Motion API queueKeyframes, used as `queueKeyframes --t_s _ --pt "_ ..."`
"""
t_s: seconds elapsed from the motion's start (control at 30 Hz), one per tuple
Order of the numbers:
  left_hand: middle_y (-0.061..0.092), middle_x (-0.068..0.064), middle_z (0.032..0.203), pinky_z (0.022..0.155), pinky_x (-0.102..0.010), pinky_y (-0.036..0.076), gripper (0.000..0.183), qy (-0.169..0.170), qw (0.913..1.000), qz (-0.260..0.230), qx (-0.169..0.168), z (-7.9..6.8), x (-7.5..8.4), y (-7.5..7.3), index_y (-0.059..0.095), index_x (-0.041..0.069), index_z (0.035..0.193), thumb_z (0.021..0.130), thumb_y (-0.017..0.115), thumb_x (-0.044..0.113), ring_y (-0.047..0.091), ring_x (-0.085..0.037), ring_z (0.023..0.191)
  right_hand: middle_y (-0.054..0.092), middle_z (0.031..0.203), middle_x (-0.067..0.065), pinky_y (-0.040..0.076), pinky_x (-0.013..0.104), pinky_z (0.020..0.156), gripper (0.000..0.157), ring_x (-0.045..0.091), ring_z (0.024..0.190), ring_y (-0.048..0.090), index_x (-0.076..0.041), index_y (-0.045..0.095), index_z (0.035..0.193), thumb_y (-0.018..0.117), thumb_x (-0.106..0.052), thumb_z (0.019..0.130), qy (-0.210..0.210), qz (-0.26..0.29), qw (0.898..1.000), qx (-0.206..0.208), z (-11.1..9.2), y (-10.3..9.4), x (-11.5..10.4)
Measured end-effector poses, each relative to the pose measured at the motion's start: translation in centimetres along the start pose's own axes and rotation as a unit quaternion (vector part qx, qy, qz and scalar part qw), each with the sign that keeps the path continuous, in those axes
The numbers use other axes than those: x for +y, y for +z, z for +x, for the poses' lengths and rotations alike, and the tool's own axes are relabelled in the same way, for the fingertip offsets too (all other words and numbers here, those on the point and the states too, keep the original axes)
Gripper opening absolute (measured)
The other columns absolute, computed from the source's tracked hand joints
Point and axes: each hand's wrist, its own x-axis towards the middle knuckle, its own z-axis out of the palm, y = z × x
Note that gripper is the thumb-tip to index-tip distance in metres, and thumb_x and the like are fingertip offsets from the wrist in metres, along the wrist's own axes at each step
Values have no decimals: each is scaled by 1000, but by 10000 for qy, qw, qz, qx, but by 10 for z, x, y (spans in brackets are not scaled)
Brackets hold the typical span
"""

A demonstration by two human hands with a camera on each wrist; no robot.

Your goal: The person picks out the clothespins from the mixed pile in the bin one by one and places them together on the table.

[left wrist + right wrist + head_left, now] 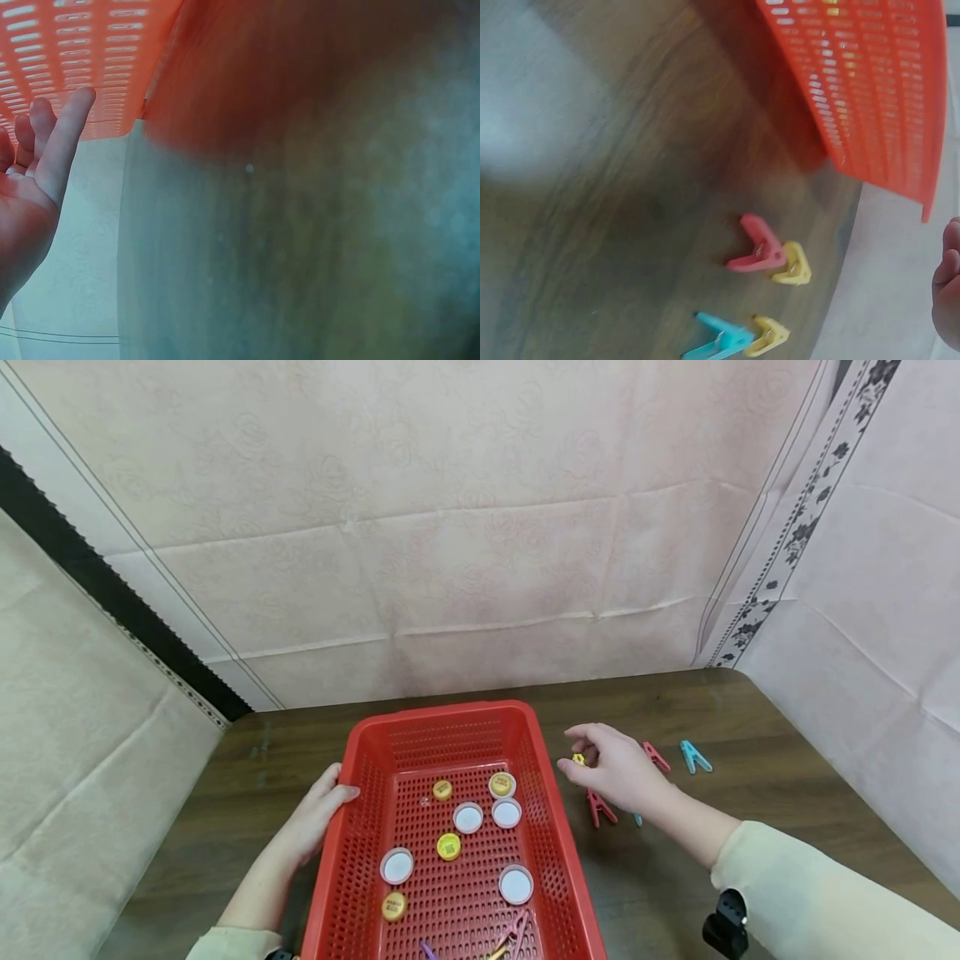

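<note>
My left hand (318, 810) holds the left rim of the red plastic basket (566, 860), thumb over the edge. In the left wrist view its fingers (64, 142) lie along the basket's outer wall. To the right of the basket, my right hand (618, 768) hovers over several small clothespins, thumb and fingers apart. A yellow clothespin (578, 760) shows between thumb and fingertips in the head view. Below the hand lies a red clothespin (598, 808). In the right wrist view two yellow clothespins lie on the table, one beside a blue clothespin (724, 337).
Inside the basket lie several white round caps (468, 817), several yellow round caps (448, 847) and a pink clothespin (516, 930). Another red clothespin (656, 757) and a blue one lie beyond my right hand on the wooden table (720, 718). Pale cloth (465, 552) hangs behind and at both sides.
</note>
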Motion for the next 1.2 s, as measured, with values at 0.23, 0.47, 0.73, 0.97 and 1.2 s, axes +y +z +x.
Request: queueKeyframes --t_s 0.23,0.47,0.73,0.97,1.2 --pt "52 -35 99 63 -53 55 26 17 10000 -15 -24 -1 0 0 30 -6 115 96 39 9 66 -39 77 60 98 2 49 29 64 42 13 82 54 -4 58 118 68 -26 84 -110 183 9990 -398 6 4 -15" --pt "52 -36 100 63 -53 55 27 51 9999 -2 -89 -1 1 -1 29 -6 116 97 39 10 66 -39 77 59 96 2 51 25 64 44 10 78 53 -4 58 119 70 -24 82 -544 115 9962 -664 11 11 -30" --pt "53 -34 99 63 -53 55 27 22 10000 -5 -38 -1 0 0 30 -5 116 96 40 10 66 -38 77 60 96 -2 51 25 69 44 9 81 54 -7 59 118 71 -28 81 -998 -98 9895 -1039 15 21 -49" --pt "54 -31 97 63 -53 55 26 -40 10000 -1 20 -1 -1 -1 31 -5 115 96 40 10 66 -37 76 60 97 -5 50 24 68 45 13 81 57 -8 58 120 71 -29 82 -1220 93 9806 -1529 17 31 -61" --pt "54 -31 97 62 -53 55 26 -15 10000 -21 19 0 -1 -1 31 -5 115 96 40 10 67 -35 76 59 100 -5 49 23 71 47 12 83 57 -9 57 122 69 -33 83 -1300 303 9622 -2375 21 40 -77"
